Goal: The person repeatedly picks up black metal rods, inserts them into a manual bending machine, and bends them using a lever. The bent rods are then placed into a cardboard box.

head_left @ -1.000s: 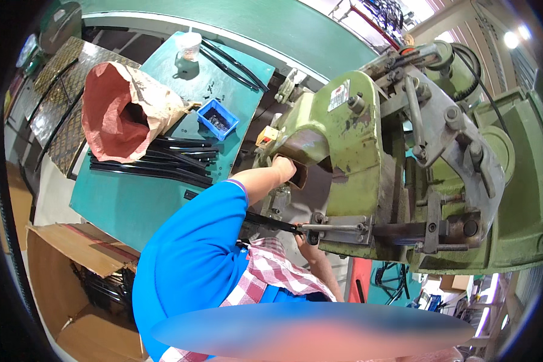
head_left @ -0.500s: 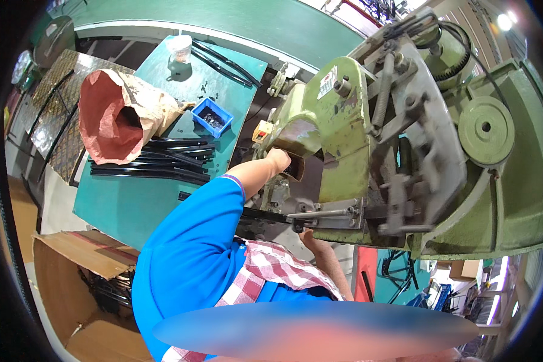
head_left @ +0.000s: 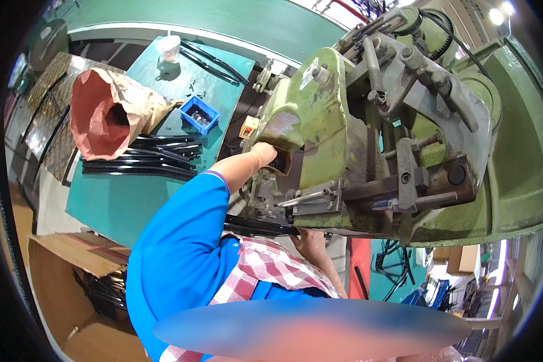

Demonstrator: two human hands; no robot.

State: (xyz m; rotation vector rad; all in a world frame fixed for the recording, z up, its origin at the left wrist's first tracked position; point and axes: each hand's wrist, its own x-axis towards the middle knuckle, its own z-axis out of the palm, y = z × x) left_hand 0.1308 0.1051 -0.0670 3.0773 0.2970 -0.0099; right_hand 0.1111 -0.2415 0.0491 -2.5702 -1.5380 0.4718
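My left hand [head_left: 263, 154] is at a small open cardboard box [head_left: 282, 161] on the near side of the green machine [head_left: 320, 108]. Its fingers look curled together at the box's rim; anything between them is hidden. Dark small parts seem to lie in the box. Lower down, my right hand [head_left: 311, 245] is closed around the right end of a long black tube [head_left: 253, 225], which lies across the front of the machine under a metal clamp [head_left: 311, 202]. Part of the right hand's grip is hidden by the machine.
On the green table [head_left: 111, 202] lie a bundle of black tubes [head_left: 157, 158], a brown paper sack [head_left: 99, 114] and a blue bin [head_left: 200, 114] with small dark parts. A large cardboard carton [head_left: 90, 289] stands at lower left. The machine's linkage [head_left: 413, 66] fills the right.
The machine's grey linkage, blurred before, has swung to a different position and now shows sharply. My left hand has drawn slightly back to the box's rim. The whole view has shifted a little.
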